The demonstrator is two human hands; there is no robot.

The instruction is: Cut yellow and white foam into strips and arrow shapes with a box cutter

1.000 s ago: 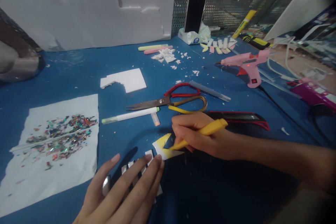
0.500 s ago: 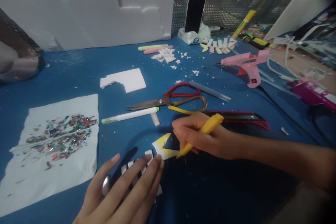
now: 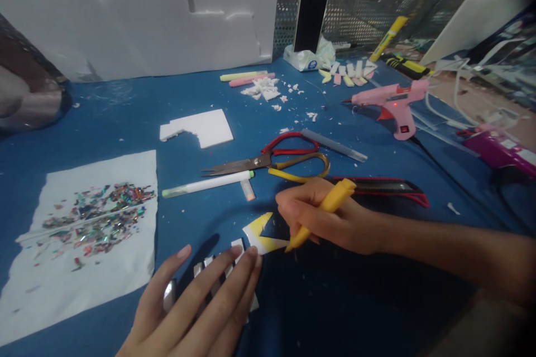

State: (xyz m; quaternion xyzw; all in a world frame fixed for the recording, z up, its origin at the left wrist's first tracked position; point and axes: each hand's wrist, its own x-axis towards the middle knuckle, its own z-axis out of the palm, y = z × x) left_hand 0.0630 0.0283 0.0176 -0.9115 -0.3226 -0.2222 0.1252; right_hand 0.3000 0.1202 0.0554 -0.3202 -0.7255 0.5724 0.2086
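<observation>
My right hand (image 3: 322,215) is closed round a yellow craft knife (image 3: 322,212), whose tip rests at the right edge of a small yellow-and-white piece (image 3: 262,234) on the blue table (image 3: 125,117). My left hand (image 3: 201,307) lies flat with fingers stretched out, pressing down a striped silver strip (image 3: 201,270) just left of that piece. A dark sheet (image 3: 335,301) lies under and in front of my right hand.
Red-and-yellow scissors (image 3: 272,160), a white pen (image 3: 207,183) and a black-and-red cutter (image 3: 385,187) lie just beyond my hands. White paper with glitter scraps (image 3: 90,217) lies at the left. A pink glue gun (image 3: 393,100), a foam piece (image 3: 201,127) and a propped phone (image 3: 312,14) stand farther back.
My right hand has drawn the yellow knife a little to the right and stood it steeper along the small piece. My left hand has stayed put.
</observation>
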